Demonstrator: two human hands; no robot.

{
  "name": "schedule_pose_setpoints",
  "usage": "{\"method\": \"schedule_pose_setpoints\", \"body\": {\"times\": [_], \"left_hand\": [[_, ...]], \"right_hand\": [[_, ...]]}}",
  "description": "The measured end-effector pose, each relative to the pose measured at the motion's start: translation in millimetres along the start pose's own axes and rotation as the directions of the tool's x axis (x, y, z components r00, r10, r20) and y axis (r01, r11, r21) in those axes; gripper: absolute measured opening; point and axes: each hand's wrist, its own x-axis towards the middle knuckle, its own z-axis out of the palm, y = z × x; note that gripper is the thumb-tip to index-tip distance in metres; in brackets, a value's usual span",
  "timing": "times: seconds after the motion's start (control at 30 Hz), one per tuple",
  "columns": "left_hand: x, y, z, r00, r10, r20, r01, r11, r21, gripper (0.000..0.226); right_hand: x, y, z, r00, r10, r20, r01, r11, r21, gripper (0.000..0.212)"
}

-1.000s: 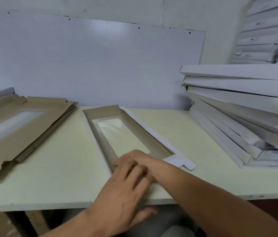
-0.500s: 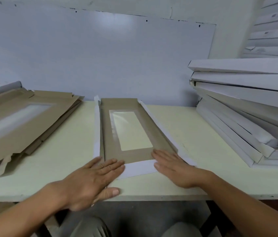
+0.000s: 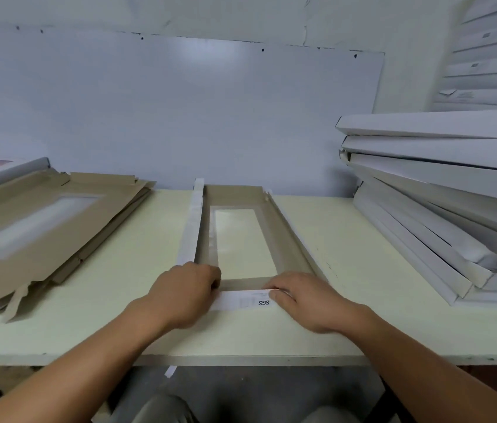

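A flat cardboard box blank with a clear window lies lengthwise in the middle of the pale table, brown side up. Its left side flap stands raised, white side showing. The near end flap, white with "SGS" printed on it, is folded up toward the blank. My left hand grips the flap's left end with curled fingers. My right hand pinches the flap's right end, thumb on the white face.
A stack of flat brown windowed blanks lies at the table's left. Folded white boxes are piled at the right, with more stacked behind them. A white board covers the wall behind. The table's front edge is close to me.
Both hands went from lying flat on the blank's near end to gripping the near flap and folding it up. The left side flap now stands higher. The blank lies straighter.
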Motion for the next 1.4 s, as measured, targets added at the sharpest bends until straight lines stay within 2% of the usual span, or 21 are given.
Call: {"method": "schedule_pose_setpoints", "body": {"times": [0.03,0.1,0.13,0.2,0.3,0.43,0.53,0.6,0.63,0.7,0.73,0.8,0.87,0.93,0.97,1.0,1.07,1.17,1.27,1.33,1.4], "left_hand": [[-1,4,2,0.998,0.001,-0.055,0.006,0.993,0.115,0.023],[-3,16,17,0.982,0.120,-0.146,-0.056,0.923,0.380,0.038],[-4,23,26,0.973,0.172,-0.154,-0.093,0.901,0.423,0.046],[-4,31,42,0.983,0.179,-0.034,-0.155,0.922,0.354,0.062],[-1,30,53,0.947,0.184,0.262,-0.200,0.979,0.037,0.089],[-3,12,49,0.919,0.214,0.332,-0.195,0.977,-0.092,0.111],[-8,-3,45,0.921,0.159,0.356,-0.160,0.987,-0.027,0.117],[-8,-6,45,0.942,0.107,0.318,-0.133,0.989,0.062,0.114],[-6,-5,46,0.964,0.090,0.252,-0.124,0.985,0.122,0.106],[3,3,48,0.992,0.122,0.027,-0.125,0.970,0.209,0.077],[8,8,47,0.984,0.163,-0.075,-0.147,0.973,0.179,0.057],[20,17,50,0.949,0.252,-0.190,-0.253,0.967,0.018,0.026],[28,25,55,0.929,0.292,-0.226,-0.320,0.942,-0.099,0.029],[28,27,58,0.929,0.280,-0.243,-0.320,0.937,-0.143,0.033],[25,25,59,0.929,0.272,-0.252,-0.314,0.938,-0.146,0.031],[22,22,59,0.931,0.263,-0.254,-0.307,0.940,-0.150,0.028],[13,10,54,0.933,0.268,-0.240,-0.309,0.939,-0.149,0.023],[-4,-16,37,0.921,0.366,-0.136,-0.385,0.909,-0.160,0.024],[-16,-46,15,0.881,0.472,0.045,-0.449,0.861,-0.237,0.026],[-20,-69,7,0.855,0.505,0.117,-0.474,0.853,-0.216,0.029],[-19,-95,5,0.859,0.488,0.157,-0.470,0.872,-0.137,0.034]], "right_hand": [[5,-2,1,1.000,0.005,0.016,-0.006,1.000,0.011,0.035],[16,-8,9,0.999,0.024,0.038,-0.023,0.999,-0.026,0.040],[21,-12,14,0.999,0.033,0.033,-0.031,0.997,-0.072,0.042],[28,-17,24,0.999,0.027,0.039,-0.020,0.984,-0.174,0.043],[31,-19,37,0.979,0.058,0.195,-0.021,0.982,-0.186,0.061],[25,-10,36,0.961,0.141,0.237,-0.099,0.978,-0.181,0.085],[11,1,25,0.945,0.212,0.250,-0.151,0.958,-0.243,0.088],[4,4,18,0.937,0.242,0.251,-0.167,0.944,-0.284,0.087],[2,3,16,0.935,0.248,0.253,-0.167,0.938,-0.303,0.086],[6,-2,14,0.939,0.247,0.241,-0.154,0.925,-0.346,0.083],[9,-6,12,0.950,0.227,0.214,-0.133,0.915,-0.380,0.075],[18,-13,3,0.979,0.151,0.137,-0.078,0.899,-0.431,0.044],[31,-13,-10,0.987,0.151,0.062,-0.119,0.925,-0.361,0.036],[42,-4,-21,0.978,0.207,0.027,-0.199,0.963,-0.183,0.037],[47,3,-27,0.978,0.209,0.016,-0.205,0.970,-0.128,0.030],[49,12,-32,0.978,0.207,0.009,-0.206,0.974,-0.092,0.026],[48,32,-40,0.977,0.213,0.035,-0.211,0.977,-0.038,0.050],[44,60,-47,0.985,0.167,0.052,-0.160,0.980,-0.117,0.067],[41,79,-47,0.982,0.124,0.145,-0.069,0.939,-0.336,0.069],[37,89,-47,0.976,0.133,0.172,-0.051,0.910,-0.410,0.068],[32,93,-51,0.981,0.143,0.133,-0.077,0.909,-0.410,0.051]]}}
